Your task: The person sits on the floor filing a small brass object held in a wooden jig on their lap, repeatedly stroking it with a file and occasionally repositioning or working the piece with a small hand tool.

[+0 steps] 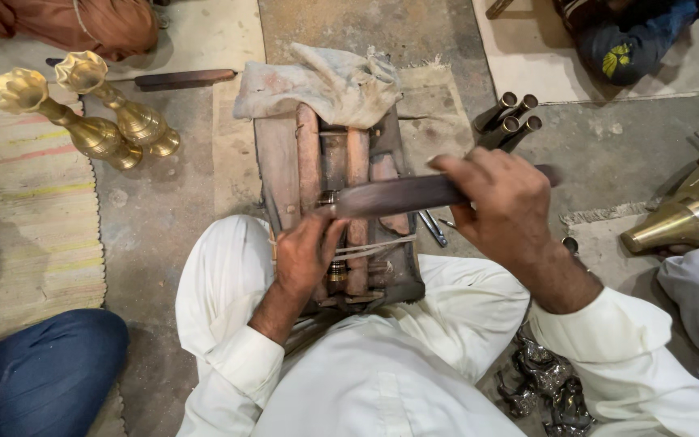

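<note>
Both hands grip: right [505, 206] clasps a flat dark wooden bar [402, 195], left [305, 251] pinches a ribbed brass ring [330, 198]

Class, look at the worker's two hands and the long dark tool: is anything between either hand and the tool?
Nothing visible. The right hand grips the dark tool directly, and the left hand touches its other end, over the wooden block.
</note>
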`<state>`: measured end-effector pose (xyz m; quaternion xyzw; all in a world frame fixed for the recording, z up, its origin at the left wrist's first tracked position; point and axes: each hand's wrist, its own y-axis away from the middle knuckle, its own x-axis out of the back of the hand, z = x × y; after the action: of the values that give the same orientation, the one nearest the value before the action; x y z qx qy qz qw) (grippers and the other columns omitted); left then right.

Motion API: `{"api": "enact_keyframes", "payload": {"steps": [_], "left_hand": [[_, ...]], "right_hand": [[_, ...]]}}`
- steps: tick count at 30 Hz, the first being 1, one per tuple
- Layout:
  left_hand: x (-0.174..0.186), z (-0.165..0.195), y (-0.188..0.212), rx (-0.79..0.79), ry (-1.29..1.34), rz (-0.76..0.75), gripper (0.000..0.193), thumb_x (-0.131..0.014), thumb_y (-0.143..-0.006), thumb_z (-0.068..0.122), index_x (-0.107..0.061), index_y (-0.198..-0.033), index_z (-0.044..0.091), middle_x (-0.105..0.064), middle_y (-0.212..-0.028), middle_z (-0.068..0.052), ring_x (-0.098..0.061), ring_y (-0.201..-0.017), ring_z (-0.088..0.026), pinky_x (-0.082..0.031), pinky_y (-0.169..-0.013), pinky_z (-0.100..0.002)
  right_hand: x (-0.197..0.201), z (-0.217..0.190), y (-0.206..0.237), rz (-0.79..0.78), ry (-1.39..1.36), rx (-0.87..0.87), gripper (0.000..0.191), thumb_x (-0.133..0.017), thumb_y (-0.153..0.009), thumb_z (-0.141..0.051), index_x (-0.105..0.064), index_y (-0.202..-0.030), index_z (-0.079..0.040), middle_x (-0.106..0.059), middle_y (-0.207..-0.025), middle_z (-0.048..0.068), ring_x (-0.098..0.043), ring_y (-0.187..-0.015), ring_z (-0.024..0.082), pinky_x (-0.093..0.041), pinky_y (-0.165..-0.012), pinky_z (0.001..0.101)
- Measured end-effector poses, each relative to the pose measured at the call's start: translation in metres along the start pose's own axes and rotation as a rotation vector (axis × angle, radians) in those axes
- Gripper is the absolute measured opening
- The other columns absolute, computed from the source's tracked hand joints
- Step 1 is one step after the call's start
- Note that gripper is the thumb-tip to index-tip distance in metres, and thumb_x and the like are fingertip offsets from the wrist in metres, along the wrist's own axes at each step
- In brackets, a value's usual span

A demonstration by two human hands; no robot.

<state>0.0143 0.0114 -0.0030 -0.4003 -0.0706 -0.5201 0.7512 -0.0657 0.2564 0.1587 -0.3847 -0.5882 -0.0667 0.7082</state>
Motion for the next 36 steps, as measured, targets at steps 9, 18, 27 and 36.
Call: {"api": "enact_keyframes", "payload": {"steps": [9, 18, 27, 36], "left_hand": [[0.006, 0.007, -0.01, -0.021, 0.037, -0.047, 0.023, -0.076, -0.097, 0.015, -0.067, -0.116, 0.005, -0.076, -0.098, -0.014, -0.076, -0.084, -0.032, -0.061, -0.068, -0.039], [0.005, 0.004, -0.011, -0.057, 0.059, -0.028, 0.022, -0.078, -0.096, 0.014, -0.067, -0.114, 0.007, -0.078, -0.102, -0.012, -0.078, -0.087, -0.028, -0.062, -0.071, -0.036], [0.027, -0.003, -0.045, 0.124, 0.241, -0.176, 0.033, -0.079, -0.091, 0.021, -0.064, -0.115, 0.004, -0.077, -0.095, -0.014, -0.079, -0.086, -0.03, -0.06, -0.07, -0.037], [0.025, 0.003, -0.092, -0.188, 0.03, -0.684, 0.032, -0.074, -0.092, 0.022, -0.063, -0.118, 0.008, -0.074, -0.085, -0.018, -0.071, -0.08, -0.042, -0.055, -0.067, -0.051]], "right_hand": [[0.003, 0.007, 0.013, -0.07, 0.014, -0.071, 0.048, -0.075, -0.076, -0.003, -0.07, -0.123, -0.012, -0.063, -0.09, 0.008, -0.066, -0.086, 0.029, -0.049, -0.074, 0.0425], [-0.01, 0.006, 0.022, -0.085, -0.026, -0.172, 0.043, -0.075, -0.083, -0.001, -0.067, -0.124, -0.012, -0.069, -0.096, 0.011, -0.069, -0.087, 0.034, -0.053, -0.077, 0.0458], [-0.028, 0.012, 0.046, -0.383, -0.497, -0.576, 0.045, -0.077, -0.08, -0.014, -0.065, -0.123, -0.008, -0.072, -0.087, 0.015, -0.069, -0.076, 0.032, -0.054, -0.069, 0.042], [-0.071, -0.001, 0.09, -0.211, -0.653, -0.733, 0.047, -0.078, -0.086, -0.025, -0.062, -0.126, -0.005, -0.074, -0.092, 0.011, -0.071, -0.074, 0.016, -0.057, -0.062, 0.0353]]}}
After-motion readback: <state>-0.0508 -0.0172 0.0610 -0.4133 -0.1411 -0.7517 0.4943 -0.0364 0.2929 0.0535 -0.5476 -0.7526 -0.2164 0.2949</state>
